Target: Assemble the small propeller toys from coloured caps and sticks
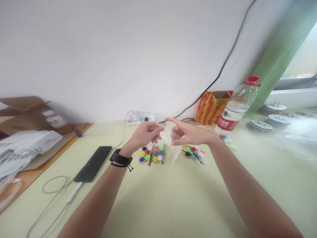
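In the head view, my left hand [147, 135], with a black watch [121, 158] on its wrist, is closed in a pinch on a thin clear plastic bag [167, 142]. My right hand [189, 133] faces it from the other side of the bag, index finger stretched out and thumb apart from the curled fingers. Whether it touches the film is hard to see. Beneath my left hand lie small coloured round discs [155, 159] with thin arrow-shaped pieces among them. A second cluster of coloured plastic arrows [194, 154] and discs lies below my right hand.
A black phone [93, 164] on a charging cable lies at left, near a cardboard box [22, 115]. Behind my hands is a power strip [140, 118]. A large water bottle [235, 107], a striped bag [210, 107] and stacked round plates [260, 126] stand at right.
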A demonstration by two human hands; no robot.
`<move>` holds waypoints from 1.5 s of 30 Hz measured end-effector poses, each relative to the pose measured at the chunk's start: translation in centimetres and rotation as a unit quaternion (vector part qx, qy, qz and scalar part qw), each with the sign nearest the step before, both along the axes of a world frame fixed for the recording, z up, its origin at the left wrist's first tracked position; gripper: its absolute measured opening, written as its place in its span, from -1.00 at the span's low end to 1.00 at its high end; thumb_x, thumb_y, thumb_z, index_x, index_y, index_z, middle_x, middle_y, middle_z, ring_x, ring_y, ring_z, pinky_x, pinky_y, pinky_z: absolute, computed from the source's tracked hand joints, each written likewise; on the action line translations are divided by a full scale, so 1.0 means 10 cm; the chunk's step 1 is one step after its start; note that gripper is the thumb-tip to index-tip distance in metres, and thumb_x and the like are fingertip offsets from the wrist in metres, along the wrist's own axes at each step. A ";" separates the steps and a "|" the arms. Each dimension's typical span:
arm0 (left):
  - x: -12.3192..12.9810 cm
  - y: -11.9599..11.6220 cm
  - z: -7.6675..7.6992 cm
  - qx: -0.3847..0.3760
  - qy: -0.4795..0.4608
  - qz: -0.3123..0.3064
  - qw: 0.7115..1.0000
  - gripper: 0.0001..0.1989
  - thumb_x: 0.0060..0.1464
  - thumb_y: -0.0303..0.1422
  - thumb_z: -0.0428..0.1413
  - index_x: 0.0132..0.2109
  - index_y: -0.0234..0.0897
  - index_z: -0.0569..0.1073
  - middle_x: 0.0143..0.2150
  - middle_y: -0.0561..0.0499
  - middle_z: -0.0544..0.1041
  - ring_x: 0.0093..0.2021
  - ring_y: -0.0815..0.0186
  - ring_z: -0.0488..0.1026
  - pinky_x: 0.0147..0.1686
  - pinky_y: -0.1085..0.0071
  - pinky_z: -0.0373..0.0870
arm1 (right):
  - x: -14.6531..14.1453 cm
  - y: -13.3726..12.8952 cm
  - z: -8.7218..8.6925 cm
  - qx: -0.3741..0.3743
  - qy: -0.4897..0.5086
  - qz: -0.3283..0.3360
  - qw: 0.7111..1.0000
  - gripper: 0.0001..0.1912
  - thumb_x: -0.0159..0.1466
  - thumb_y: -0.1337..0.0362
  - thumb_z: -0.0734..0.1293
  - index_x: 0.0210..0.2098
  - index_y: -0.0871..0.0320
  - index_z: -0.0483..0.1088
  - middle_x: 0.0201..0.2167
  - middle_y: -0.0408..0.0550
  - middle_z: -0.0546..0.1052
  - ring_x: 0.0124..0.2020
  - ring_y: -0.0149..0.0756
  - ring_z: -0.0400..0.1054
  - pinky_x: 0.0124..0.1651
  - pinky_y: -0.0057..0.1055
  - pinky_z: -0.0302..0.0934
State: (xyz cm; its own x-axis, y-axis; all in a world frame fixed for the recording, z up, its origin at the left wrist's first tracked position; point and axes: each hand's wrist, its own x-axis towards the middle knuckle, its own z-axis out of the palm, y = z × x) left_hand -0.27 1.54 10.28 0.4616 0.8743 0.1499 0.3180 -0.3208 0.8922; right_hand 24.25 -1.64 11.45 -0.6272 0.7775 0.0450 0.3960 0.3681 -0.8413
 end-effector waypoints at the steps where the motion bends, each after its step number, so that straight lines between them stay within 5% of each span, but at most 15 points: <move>1: -0.01 0.02 -0.01 0.014 -0.015 0.020 1.000 -0.54 0.18 0.08 0.19 -0.24 -0.28 0.55 -0.48 -0.05 0.61 -0.58 0.36 0.47 -0.56 0.46 0.42 | 0.04 0.01 0.00 -0.009 0.007 0.003 1.000 0.09 0.21 0.19 0.48 0.53 -0.10 -0.21 -0.27 -0.19 0.50 -0.31 -0.32 0.39 -0.27 -0.39 0.30; 8: -0.08 0.10 -0.02 0.049 -0.061 0.119 0.990 -0.44 0.20 0.16 0.12 -0.22 -0.30 0.62 -0.60 -0.03 0.55 -0.69 0.39 0.38 -0.71 0.51 0.22 | 0.26 0.12 -0.09 -0.025 0.085 -0.076 0.993 -0.07 0.20 0.27 0.47 0.47 -0.09 0.04 -0.20 -0.10 0.53 -0.16 -0.22 0.48 -0.03 -0.19 0.38; 18: -0.10 0.14 -0.02 0.061 -0.128 0.146 0.979 -0.38 0.20 0.20 0.09 -0.20 -0.34 0.59 -0.47 -0.10 0.61 -0.62 0.38 0.45 -0.66 0.49 0.31 | 0.12 0.15 -0.10 -0.024 0.197 -0.135 0.971 -0.59 0.22 0.23 0.47 0.06 0.03 0.43 -0.28 -0.16 0.48 -0.22 -0.28 0.47 0.05 -0.15 0.35; 24: -0.10 0.15 -0.03 -0.031 -0.169 0.083 0.982 -0.47 0.24 0.16 0.07 -0.17 -0.28 0.47 -0.42 -0.07 0.62 -0.55 0.35 0.51 -0.59 0.49 0.37 | 0.07 0.18 -0.15 -0.042 0.265 -0.131 0.954 -0.53 0.22 0.20 0.47 0.11 -0.01 0.39 -0.22 -0.13 0.49 -0.24 -0.31 0.41 0.03 -0.18 0.34; 29: -0.12 0.12 0.04 -0.051 -0.196 0.105 0.974 -0.51 0.24 0.13 0.10 -0.24 -0.25 0.43 -0.57 0.05 0.49 -0.61 0.39 0.42 -0.63 0.51 0.26 | 0.07 0.17 -0.10 -0.085 0.331 -0.121 0.932 -0.50 0.19 0.18 0.48 0.11 -0.02 0.40 -0.21 -0.12 0.47 -0.26 -0.31 0.35 -0.04 -0.24 0.33; 34: -0.12 0.11 0.06 -0.043 -0.196 0.089 0.976 -0.50 0.23 0.14 0.10 -0.25 -0.26 0.44 -0.52 0.01 0.52 -0.58 0.38 0.43 -0.62 0.50 0.26 | 0.07 0.14 -0.05 -0.069 0.309 -0.134 0.939 -0.58 0.19 0.19 0.49 0.03 -0.01 0.43 -0.26 -0.16 0.43 -0.23 -0.32 0.34 0.04 -0.20 0.32; 41: -0.09 0.11 0.05 -0.059 -0.187 0.097 0.976 -0.48 0.20 0.17 0.11 -0.22 -0.25 0.46 -0.56 0.07 0.44 -0.61 0.40 0.40 -0.65 0.50 0.22 | 0.03 0.12 -0.06 -0.039 0.247 -0.100 0.963 -0.41 0.14 0.18 0.52 0.13 -0.02 0.34 -0.21 -0.13 0.47 -0.17 -0.26 0.40 0.01 -0.20 0.31; 45: -0.09 0.10 0.05 -0.018 -0.161 0.110 0.981 -0.51 0.14 0.13 0.20 -0.19 -0.26 0.51 -0.53 0.04 0.50 -0.62 0.41 0.38 -0.66 0.49 0.23 | -0.05 0.15 -0.09 0.076 0.196 -0.216 0.953 -0.44 0.06 0.06 0.56 -0.05 0.01 0.31 -0.23 -0.15 0.44 -0.26 -0.30 0.33 -0.16 -0.30 0.28</move>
State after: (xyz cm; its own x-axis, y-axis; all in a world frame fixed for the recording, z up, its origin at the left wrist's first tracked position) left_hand -1.12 2.52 10.82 0.1954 0.9548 0.2242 0.0753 -0.2425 0.9672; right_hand 23.76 -0.16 10.50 -0.1621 0.9249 0.3440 0.2037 0.3725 -0.9054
